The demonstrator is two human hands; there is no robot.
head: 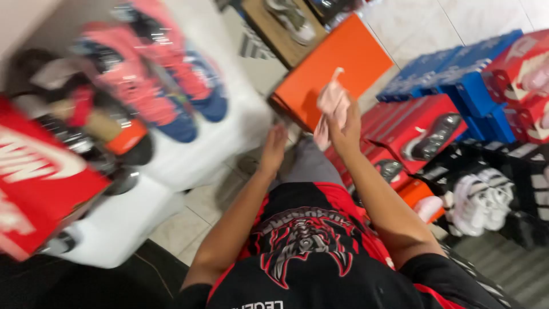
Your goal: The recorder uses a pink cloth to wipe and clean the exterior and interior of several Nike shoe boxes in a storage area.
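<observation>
My right hand (345,129) is raised in front of me and grips a crumpled pale pink cloth (331,103), which hangs beside an orange shoe box (320,74). My left hand (274,149) rests on my knee with its fingers held together and nothing in it. Both forearms reach out over my red and black shirt (309,240). The view is blurred by motion.
To the left, pink and blue sneakers (154,74) and dark shoes lie on a white surface (171,160), with a red shoe box (34,177) nearer me. On the right stand red boxes (423,114), blue boxes (457,74), black boxes and white sneakers (480,200) on a tiled floor.
</observation>
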